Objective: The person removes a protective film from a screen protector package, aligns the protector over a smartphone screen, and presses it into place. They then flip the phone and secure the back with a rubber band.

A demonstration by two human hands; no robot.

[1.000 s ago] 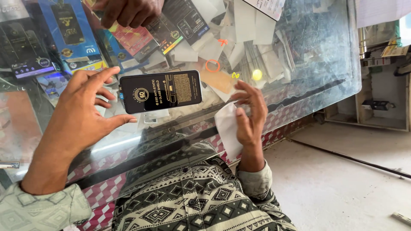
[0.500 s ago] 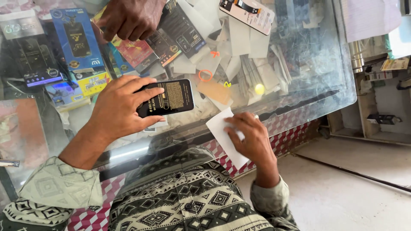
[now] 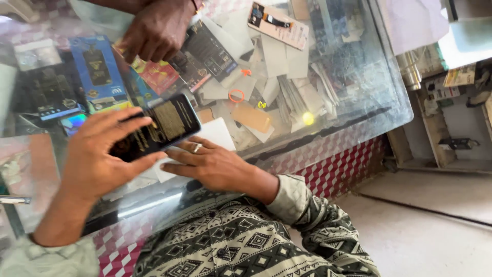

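My left hand [image 3: 97,159] grips a flat black packet [image 3: 159,127] with gold print, tilted above the glass counter [image 3: 353,87]. My right hand [image 3: 212,164], a ring on one finger, lies flat over a white sheet [image 3: 218,132] resting on the glass just under the packet. Its fingers point left, toward the packet's lower edge. Another person's hand [image 3: 156,33] reaches in from the top and rests on dark packets at the far side of the counter.
Under and on the glass lie blue, red and black retail packets [image 3: 97,69], several white cards [image 3: 274,56] and orange tags [image 3: 251,117]. A checked red-and-white counter front [image 3: 333,164] drops to a grey floor. Shelves with clutter stand at the right.
My left hand closed on the black packet and drew it down and left. My right hand swung left and laid the white sheet flat on the glass beneath the packet.
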